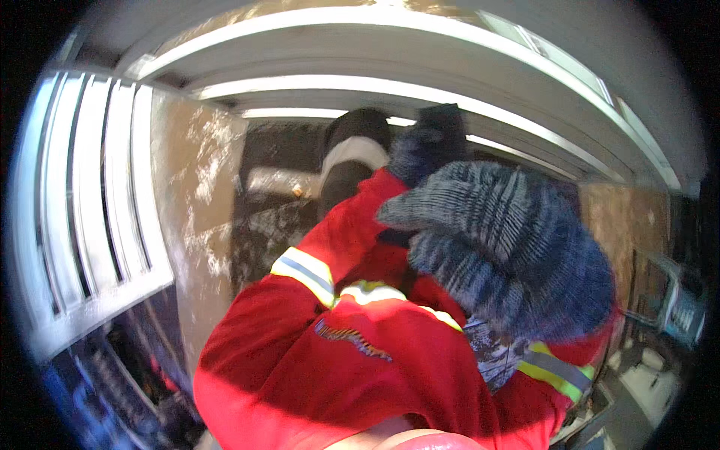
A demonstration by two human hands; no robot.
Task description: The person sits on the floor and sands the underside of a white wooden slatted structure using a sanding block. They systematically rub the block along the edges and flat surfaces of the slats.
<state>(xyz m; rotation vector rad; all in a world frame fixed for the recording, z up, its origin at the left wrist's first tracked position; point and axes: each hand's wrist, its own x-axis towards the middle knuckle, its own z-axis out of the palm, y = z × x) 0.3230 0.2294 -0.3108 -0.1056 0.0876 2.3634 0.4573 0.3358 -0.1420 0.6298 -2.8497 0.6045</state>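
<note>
My right hand (517, 247), in a grey-blue knit glove, is raised close in front of my chest. Its fingers bend toward the left; a dark patch shows between them, and what they hold, if anything, is hidden. Farther off, my left hand (424, 150) reaches away past the right glove, near the long white rails (420, 90). Its glove is dark and in shadow, with a black shape (442, 120) at its far end that may be its fingers or a held thing. Red sleeves (255, 322) with reflective bands cover both arms.
A white slatted panel (97, 195) stands at the left, over blue and dark clutter (112, 382). Brown, light-spotted boarding (195, 180) lies beside it. My leg (356, 157), with a pale band, is just short of the rails. Blurred equipment (675, 307) is at the right.
</note>
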